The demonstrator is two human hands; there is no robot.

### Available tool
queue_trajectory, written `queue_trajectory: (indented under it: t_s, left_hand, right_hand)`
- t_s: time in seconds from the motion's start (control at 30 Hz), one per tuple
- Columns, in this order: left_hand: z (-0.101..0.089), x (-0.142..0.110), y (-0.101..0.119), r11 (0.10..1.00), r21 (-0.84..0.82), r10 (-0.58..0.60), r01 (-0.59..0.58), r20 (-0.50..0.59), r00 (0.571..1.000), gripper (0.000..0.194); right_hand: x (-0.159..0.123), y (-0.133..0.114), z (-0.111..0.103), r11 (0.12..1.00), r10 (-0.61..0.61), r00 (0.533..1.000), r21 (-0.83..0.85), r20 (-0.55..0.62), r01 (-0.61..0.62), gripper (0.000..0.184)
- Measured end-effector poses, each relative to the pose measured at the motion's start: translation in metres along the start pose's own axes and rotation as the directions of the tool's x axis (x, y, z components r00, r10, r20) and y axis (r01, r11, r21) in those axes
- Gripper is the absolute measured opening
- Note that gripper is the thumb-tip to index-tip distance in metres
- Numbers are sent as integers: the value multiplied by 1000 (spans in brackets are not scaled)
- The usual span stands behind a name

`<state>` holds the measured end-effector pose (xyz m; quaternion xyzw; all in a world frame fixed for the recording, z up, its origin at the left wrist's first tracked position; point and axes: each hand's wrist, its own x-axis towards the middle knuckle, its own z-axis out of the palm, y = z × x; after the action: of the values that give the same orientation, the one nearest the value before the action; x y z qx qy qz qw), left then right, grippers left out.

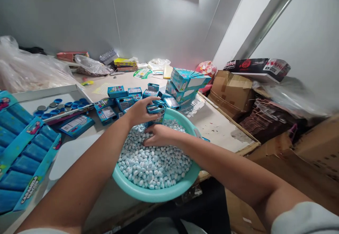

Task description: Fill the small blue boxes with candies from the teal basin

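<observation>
A turquoise basin (156, 196) full of small white and pale blue candies (153, 167) stands in front of me. My left hand (141, 112) grips a small blue printed box (156, 112) above the far side of the basin. Just below that box, my right hand (161, 136) reaches into the candies with its fingers curled around some of them; part of the fingertips is hidden. Behind the basin lie several similar small blue boxes (125, 103), some on their sides.
Blue display cartons (185, 82) are stacked behind the basin. On the left are a shallow white tray (62, 94) with round blue caps and larger blue cartons (29, 163) filled with packs. Cardboard boxes (229, 89) stand beyond the table's right edge. Plastic bags (31, 68) lie at the back left.
</observation>
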<state>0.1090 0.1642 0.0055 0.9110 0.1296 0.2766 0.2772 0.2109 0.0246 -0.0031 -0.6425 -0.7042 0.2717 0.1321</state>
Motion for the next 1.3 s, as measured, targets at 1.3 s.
queue_trajectory:
  t_s: [1.3]
  left_hand:
    - [9, 5, 13, 960, -213, -106, 182, 323, 940, 56]
  right_hand:
    - [26, 18, -47, 309, 352, 748, 824, -563, 475, 23]
